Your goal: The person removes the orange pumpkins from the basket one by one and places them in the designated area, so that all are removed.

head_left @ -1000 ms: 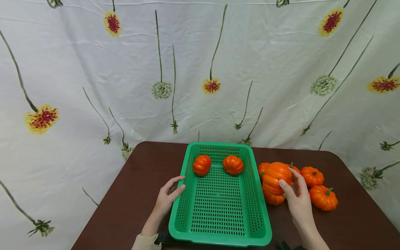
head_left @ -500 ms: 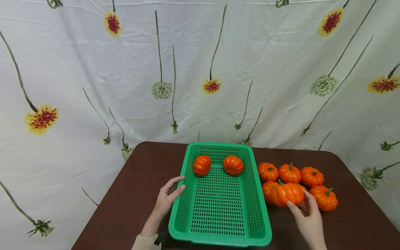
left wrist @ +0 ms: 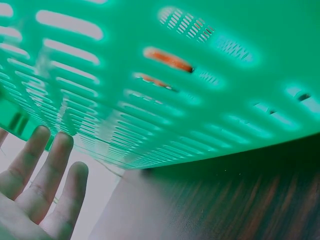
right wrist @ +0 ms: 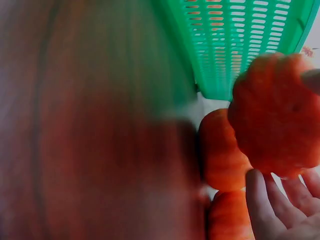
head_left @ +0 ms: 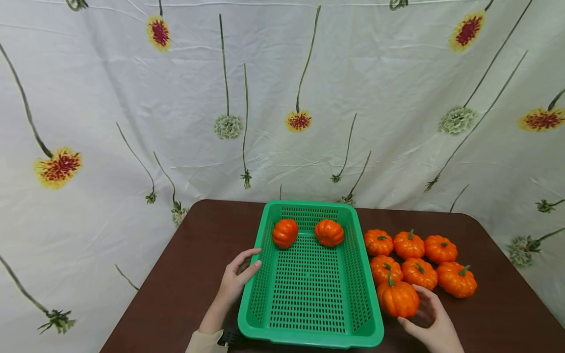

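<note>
My right hand (head_left: 434, 321) holds a small orange pumpkin (head_left: 398, 299) between thumb and fingers, at the near end of a group of pumpkins. In the right wrist view this pumpkin (right wrist: 277, 115) shows its underside, raised off the table, with fingers (right wrist: 260, 200) against it. At the green basket (head_left: 311, 342), my left hand (head_left: 234, 277) touches the left rim with its fingertips. Relaxed fingers (left wrist: 50, 165) stand beside the slotted wall in the left wrist view. Inside the basket, toward the far end, lie two redder pumpkins, one left (head_left: 285, 233) and one right (head_left: 329, 232).
Several more orange pumpkins (head_left: 419, 272) sit in rows on the dark brown table (head_left: 212, 230), just right of the basket. Behind the table hangs a white cloth (head_left: 265, 162) printed with flowers.
My right hand has moved toward me with its pumpkin, from above the group to the group's near end. The pumpkin now has its stem upward. My left hand has stayed at the rim.
</note>
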A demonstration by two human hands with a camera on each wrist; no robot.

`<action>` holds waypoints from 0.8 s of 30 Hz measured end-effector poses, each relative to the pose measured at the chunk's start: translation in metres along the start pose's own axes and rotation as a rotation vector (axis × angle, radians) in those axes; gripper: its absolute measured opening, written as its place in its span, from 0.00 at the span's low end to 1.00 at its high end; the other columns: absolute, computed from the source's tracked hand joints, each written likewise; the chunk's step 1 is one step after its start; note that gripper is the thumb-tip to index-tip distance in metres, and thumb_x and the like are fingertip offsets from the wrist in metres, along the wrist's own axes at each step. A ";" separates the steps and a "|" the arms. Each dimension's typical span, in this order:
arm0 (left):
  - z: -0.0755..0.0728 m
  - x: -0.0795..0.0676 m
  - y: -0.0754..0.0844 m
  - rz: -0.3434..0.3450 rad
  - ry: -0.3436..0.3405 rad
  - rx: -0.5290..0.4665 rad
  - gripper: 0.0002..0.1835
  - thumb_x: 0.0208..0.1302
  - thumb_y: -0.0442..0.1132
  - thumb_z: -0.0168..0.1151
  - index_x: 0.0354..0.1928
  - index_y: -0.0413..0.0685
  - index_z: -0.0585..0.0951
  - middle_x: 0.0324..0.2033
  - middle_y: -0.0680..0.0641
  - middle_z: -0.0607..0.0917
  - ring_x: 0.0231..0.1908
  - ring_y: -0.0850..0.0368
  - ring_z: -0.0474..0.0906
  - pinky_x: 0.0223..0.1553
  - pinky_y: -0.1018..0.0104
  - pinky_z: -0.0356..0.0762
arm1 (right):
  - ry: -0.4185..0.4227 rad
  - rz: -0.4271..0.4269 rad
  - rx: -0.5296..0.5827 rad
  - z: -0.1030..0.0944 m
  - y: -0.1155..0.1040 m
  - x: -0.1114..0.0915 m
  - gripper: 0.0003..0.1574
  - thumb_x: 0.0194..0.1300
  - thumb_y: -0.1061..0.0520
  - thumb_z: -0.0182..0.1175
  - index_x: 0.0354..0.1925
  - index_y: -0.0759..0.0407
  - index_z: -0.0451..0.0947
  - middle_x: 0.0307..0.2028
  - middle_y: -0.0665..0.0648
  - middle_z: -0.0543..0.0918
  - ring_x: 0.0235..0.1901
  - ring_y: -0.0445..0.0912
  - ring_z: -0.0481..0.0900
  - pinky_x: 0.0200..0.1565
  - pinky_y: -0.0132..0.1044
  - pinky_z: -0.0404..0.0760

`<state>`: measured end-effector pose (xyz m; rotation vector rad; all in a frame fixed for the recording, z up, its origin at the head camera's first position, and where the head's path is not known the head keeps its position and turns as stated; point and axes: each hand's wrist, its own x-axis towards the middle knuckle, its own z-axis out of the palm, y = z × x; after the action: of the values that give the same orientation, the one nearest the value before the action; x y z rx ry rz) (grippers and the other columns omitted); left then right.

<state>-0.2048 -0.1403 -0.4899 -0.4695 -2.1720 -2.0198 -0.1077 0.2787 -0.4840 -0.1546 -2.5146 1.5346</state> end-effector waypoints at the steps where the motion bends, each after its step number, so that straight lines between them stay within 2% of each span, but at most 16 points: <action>1: 0.000 0.000 0.000 0.001 0.000 0.000 0.18 0.66 0.32 0.56 0.58 0.38 0.74 0.58 0.38 0.73 0.52 0.58 0.75 0.48 0.66 0.73 | -0.013 -0.018 0.009 0.000 0.003 -0.001 0.47 0.48 0.64 0.72 0.62 0.63 0.59 0.49 0.34 0.68 0.42 0.25 0.71 0.39 0.30 0.76; 4: 0.000 0.000 0.000 0.006 0.000 -0.001 0.18 0.66 0.32 0.56 0.58 0.37 0.74 0.58 0.38 0.73 0.52 0.59 0.74 0.48 0.66 0.73 | -0.059 -0.063 0.020 0.001 0.013 -0.001 0.49 0.47 0.65 0.73 0.63 0.64 0.58 0.49 0.29 0.64 0.44 0.21 0.67 0.40 0.29 0.76; 8: 0.000 0.000 0.000 0.008 -0.001 0.000 0.19 0.66 0.32 0.56 0.58 0.37 0.74 0.58 0.38 0.73 0.52 0.60 0.75 0.48 0.67 0.73 | -0.104 -0.113 -0.004 0.000 0.021 0.001 0.51 0.44 0.66 0.74 0.64 0.66 0.59 0.52 0.33 0.65 0.46 0.20 0.66 0.40 0.29 0.76; 11: 0.000 0.000 0.000 0.006 -0.001 -0.001 0.19 0.66 0.32 0.56 0.58 0.38 0.74 0.58 0.38 0.73 0.52 0.59 0.75 0.48 0.67 0.73 | -0.154 -0.076 -0.014 -0.003 0.023 0.004 0.52 0.43 0.65 0.74 0.64 0.65 0.59 0.57 0.47 0.68 0.46 0.20 0.65 0.40 0.30 0.76; 13: 0.000 0.000 -0.001 0.004 -0.001 0.000 0.19 0.66 0.33 0.56 0.58 0.38 0.74 0.58 0.38 0.73 0.52 0.59 0.75 0.48 0.67 0.73 | -0.189 -0.007 -0.025 -0.005 0.023 0.006 0.53 0.43 0.63 0.75 0.64 0.63 0.58 0.59 0.58 0.68 0.47 0.22 0.65 0.42 0.31 0.75; 14: 0.000 0.000 -0.001 0.005 -0.002 -0.001 0.19 0.66 0.33 0.56 0.58 0.38 0.74 0.58 0.38 0.73 0.52 0.59 0.74 0.49 0.67 0.73 | -0.203 0.029 -0.034 -0.006 0.022 0.007 0.54 0.43 0.62 0.75 0.65 0.62 0.58 0.60 0.62 0.67 0.48 0.26 0.66 0.42 0.32 0.75; 16: 0.000 0.000 -0.001 0.007 -0.003 -0.002 0.19 0.66 0.33 0.56 0.58 0.38 0.74 0.58 0.38 0.73 0.53 0.58 0.74 0.49 0.66 0.73 | -0.245 0.064 -0.044 -0.009 0.022 0.009 0.55 0.44 0.62 0.74 0.66 0.63 0.55 0.61 0.70 0.65 0.54 0.38 0.70 0.45 0.38 0.76; 19: 0.000 0.000 -0.001 0.010 -0.005 -0.003 0.19 0.66 0.33 0.56 0.58 0.38 0.74 0.58 0.38 0.73 0.53 0.58 0.74 0.49 0.66 0.73 | -0.290 0.110 -0.066 -0.012 0.022 0.011 0.56 0.45 0.62 0.74 0.66 0.64 0.53 0.63 0.73 0.61 0.59 0.60 0.66 0.49 0.46 0.75; 20: 0.000 0.000 -0.001 0.012 -0.005 -0.003 0.19 0.66 0.33 0.56 0.58 0.37 0.74 0.58 0.38 0.73 0.53 0.58 0.74 0.49 0.66 0.73 | -0.305 0.120 -0.074 -0.013 0.022 0.011 0.57 0.45 0.62 0.74 0.66 0.64 0.52 0.63 0.73 0.61 0.59 0.65 0.64 0.49 0.48 0.74; 24: 0.000 0.000 0.000 0.007 -0.003 -0.005 0.18 0.66 0.33 0.56 0.58 0.38 0.74 0.58 0.38 0.73 0.53 0.57 0.74 0.49 0.66 0.73 | -0.357 0.151 -0.109 -0.018 0.020 0.015 0.58 0.44 0.58 0.75 0.67 0.64 0.54 0.64 0.73 0.61 0.59 0.67 0.64 0.50 0.51 0.73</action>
<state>-0.2052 -0.1405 -0.4902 -0.4794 -2.1648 -2.0224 -0.1186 0.3061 -0.4928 -0.0943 -2.9266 1.6030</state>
